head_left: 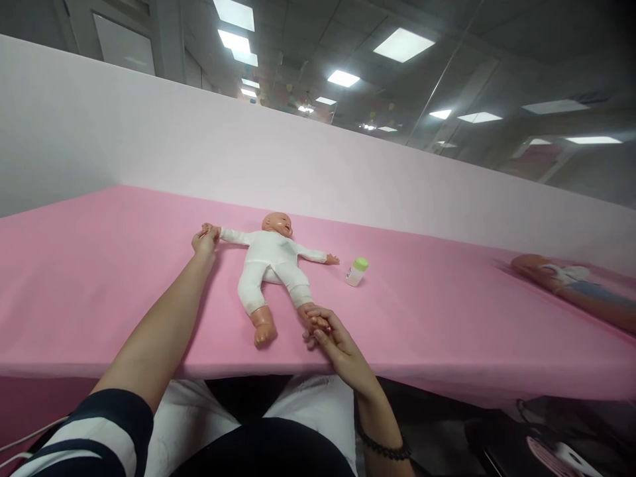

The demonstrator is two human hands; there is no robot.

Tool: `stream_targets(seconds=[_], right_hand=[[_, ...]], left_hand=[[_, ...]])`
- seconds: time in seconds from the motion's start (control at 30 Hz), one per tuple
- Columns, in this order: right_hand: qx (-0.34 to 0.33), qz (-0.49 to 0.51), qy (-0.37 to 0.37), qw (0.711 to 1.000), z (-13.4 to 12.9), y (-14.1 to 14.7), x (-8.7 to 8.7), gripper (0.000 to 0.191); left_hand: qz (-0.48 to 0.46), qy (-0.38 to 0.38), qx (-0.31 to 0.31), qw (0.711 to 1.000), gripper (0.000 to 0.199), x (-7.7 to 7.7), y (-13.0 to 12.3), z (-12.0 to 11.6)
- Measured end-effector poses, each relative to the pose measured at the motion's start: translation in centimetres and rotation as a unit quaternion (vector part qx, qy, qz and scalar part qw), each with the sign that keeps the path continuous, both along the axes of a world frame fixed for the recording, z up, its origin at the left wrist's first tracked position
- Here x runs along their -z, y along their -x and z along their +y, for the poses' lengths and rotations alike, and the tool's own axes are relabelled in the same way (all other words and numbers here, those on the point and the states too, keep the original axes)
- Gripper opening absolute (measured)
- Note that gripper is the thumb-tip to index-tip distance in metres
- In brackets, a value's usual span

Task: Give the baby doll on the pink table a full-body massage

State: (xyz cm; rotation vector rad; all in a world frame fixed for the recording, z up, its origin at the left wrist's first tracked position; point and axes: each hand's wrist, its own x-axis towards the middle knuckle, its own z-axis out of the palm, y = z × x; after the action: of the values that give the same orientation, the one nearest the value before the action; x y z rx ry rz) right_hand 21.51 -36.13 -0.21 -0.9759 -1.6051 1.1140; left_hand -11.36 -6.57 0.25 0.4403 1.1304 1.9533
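Observation:
A baby doll (271,255) with a white cloth body lies on its back on the pink-covered table (427,318), head toward the wall and arms spread wide. My left hand (205,241) is closed on the doll's hand at the left of the picture. Nearer the front edge, my right hand (334,341) wraps round the doll's foot on the right, hiding part of it. The doll's other foot rests free on the cloth. Close to its free hand stands a small, slightly tilted bottle (356,271) with a green cap.
A white partition (298,165) runs behind the table, with a glass pane above it. At the far right lies another doll (571,281) in blue and white. Below the table's front edge, a dark object (511,444) sits at lower right.

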Motion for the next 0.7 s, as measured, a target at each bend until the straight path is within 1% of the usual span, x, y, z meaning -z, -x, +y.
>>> stream_targets(seconds=[0.1, 0.2, 0.27, 0.3, 0.37, 0.4, 0.43, 0.5, 0.57, 0.63, 0.7], right_hand=[[0.010, 0.011, 0.019, 1.000, 0.2, 0.0, 1.1, 0.031], [0.012, 0.023, 0.018, 1.000, 0.3, 0.1, 1.0, 0.032], [0.013, 0.025, -0.004, 1.000, 0.5, 0.3, 0.1, 0.031], [0.017, 0.027, -0.021, 0.999, 0.7, 0.5, -0.5, 0.031], [0.028, 0.031, -0.053, 0.998, 1.6, 1.0, -1.9, 0.030], [0.031, 0.032, -0.064, 0.997, 2.2, 1.3, -2.6, 0.030], [0.032, 0.032, -0.069, 0.997, 2.9, 1.7, -3.3, 0.030], [0.023, 0.029, -0.072, 0.997, 4.7, 2.6, -4.3, 0.030], [0.010, 0.022, -0.075, 0.997, 6.6, 3.7, -4.9, 0.029], [0.002, 0.014, -0.081, 0.997, 8.2, 4.7, -4.9, 0.026], [0.004, 0.006, -0.086, 0.996, 9.3, 5.6, -4.7, 0.023]], left_hand=[[0.005, 0.031, 0.001, 1.000, 0.022, 0.6, 1.0, 0.2], [0.025, 0.033, -0.003, 0.999, 0.020, 0.4, 0.8, 0.1], [0.041, 0.023, -0.011, 0.999, 0.021, -0.2, 0.1, -0.1], [0.064, 0.010, -0.020, 0.998, 0.024, -0.6, -0.3, -0.3], [0.152, -0.041, -0.037, 0.987, 0.034, -1.3, -1.6, -0.9], [0.212, -0.077, -0.039, 0.973, 0.037, -1.6, -2.3, -1.3], [0.276, -0.114, -0.035, 0.954, 0.038, -1.9, -3.0, -1.9], [0.386, -0.180, -0.010, 0.905, 0.032, -2.2, -4.5, -3.0], [0.480, -0.221, 0.015, 0.849, 0.024, -2.2, -5.8, -4.1], [0.582, -0.242, 0.029, 0.776, 0.020, -2.0, -6.7, -4.9], [0.675, -0.249, 0.042, 0.694, 0.019, -1.7, -7.1, -5.3]])
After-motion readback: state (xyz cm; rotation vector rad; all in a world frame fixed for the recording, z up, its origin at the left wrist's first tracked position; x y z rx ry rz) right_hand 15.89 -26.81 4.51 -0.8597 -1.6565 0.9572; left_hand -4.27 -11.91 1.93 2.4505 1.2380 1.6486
